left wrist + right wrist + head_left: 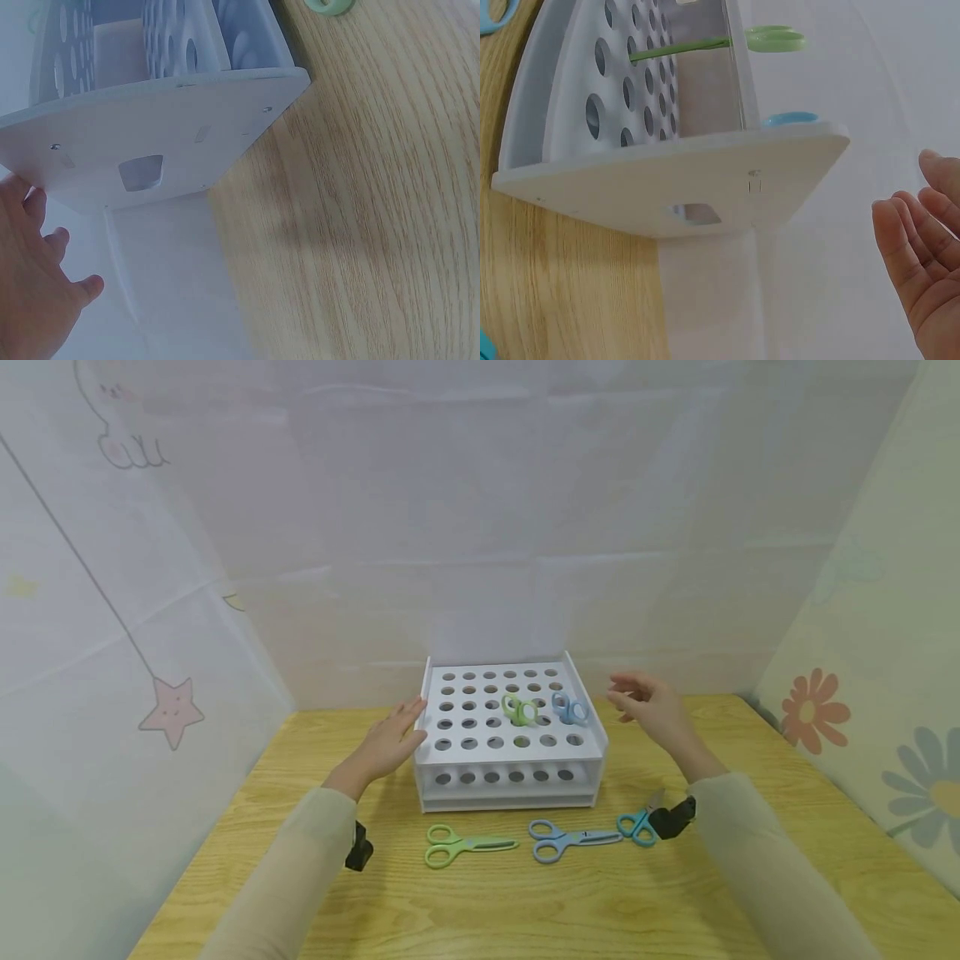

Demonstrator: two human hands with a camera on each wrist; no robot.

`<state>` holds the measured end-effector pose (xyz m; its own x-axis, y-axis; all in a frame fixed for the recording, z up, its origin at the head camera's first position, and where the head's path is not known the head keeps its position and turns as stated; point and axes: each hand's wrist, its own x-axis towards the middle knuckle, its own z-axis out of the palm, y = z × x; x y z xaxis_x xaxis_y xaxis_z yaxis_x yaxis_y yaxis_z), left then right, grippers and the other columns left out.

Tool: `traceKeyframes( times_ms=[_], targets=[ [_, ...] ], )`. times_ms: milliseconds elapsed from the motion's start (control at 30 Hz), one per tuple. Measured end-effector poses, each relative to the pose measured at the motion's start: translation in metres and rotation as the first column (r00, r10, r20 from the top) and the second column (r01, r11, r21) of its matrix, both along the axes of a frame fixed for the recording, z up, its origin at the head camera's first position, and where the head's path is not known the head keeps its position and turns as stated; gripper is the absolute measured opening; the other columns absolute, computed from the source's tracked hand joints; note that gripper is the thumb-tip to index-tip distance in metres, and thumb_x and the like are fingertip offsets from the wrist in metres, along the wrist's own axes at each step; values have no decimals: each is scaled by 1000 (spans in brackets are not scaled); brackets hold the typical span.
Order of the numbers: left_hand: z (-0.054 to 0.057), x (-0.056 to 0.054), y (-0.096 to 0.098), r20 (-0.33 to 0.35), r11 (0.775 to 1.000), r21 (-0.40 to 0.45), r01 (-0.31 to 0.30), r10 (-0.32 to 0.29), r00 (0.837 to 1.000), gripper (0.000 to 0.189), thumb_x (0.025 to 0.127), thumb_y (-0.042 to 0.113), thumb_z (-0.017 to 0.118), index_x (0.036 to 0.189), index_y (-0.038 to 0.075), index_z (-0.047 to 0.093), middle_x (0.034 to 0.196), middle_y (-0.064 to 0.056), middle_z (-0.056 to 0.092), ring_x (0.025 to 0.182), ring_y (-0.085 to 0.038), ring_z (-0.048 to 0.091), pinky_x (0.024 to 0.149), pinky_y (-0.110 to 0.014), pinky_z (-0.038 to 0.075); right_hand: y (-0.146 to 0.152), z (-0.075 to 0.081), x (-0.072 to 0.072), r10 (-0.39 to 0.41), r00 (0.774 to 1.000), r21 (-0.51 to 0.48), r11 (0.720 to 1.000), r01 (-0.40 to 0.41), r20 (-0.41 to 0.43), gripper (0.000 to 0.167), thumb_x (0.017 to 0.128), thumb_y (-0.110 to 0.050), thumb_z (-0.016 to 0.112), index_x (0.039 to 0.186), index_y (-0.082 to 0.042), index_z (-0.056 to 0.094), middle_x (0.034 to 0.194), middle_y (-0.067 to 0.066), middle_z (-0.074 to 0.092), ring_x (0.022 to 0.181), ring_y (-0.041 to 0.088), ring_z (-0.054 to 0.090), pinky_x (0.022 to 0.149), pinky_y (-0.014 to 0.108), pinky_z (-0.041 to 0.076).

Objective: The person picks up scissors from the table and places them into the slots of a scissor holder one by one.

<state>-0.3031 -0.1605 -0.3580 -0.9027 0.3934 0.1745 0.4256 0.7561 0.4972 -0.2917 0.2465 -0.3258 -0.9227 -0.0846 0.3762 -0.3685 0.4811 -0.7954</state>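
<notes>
A white rack (510, 760) with rows of round holes stands in the middle of the table. Green-handled scissors (519, 720) and blue-handled scissors (567, 717) stand in its holes, handles up. In the right wrist view, a narrow green blade (682, 48) reaches down through the tiers. My left hand (386, 747) has its fingertips at the rack's left side panel (172, 135), fingers extended. To the right of the rack, my right hand (656, 710) hovers apart from it, fingers loosely bent and holding nothing.
In front of the rack lie green scissors (472, 843), blue scissors (570, 838) and teal scissors (641, 820), the teal pair near my right wrist. The wooden table (450, 910) meets pale, decorated cloth walls (480, 527) at the back and sides.
</notes>
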Motion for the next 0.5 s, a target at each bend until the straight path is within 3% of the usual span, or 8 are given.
traceKeyframes(
  times_ms=[500],
  targets=[
    [-1,-1,0,6,1000,0,-6,6,1000,55,98,30,37,147,12,22,151,-8,19,137,-33,8,104,-58,9,26,-7,15,-30,1000,25,999,30,-3,48,90,-29,59,128,0,51,109,19,58,77,4,58,63,26,53]
  ],
)
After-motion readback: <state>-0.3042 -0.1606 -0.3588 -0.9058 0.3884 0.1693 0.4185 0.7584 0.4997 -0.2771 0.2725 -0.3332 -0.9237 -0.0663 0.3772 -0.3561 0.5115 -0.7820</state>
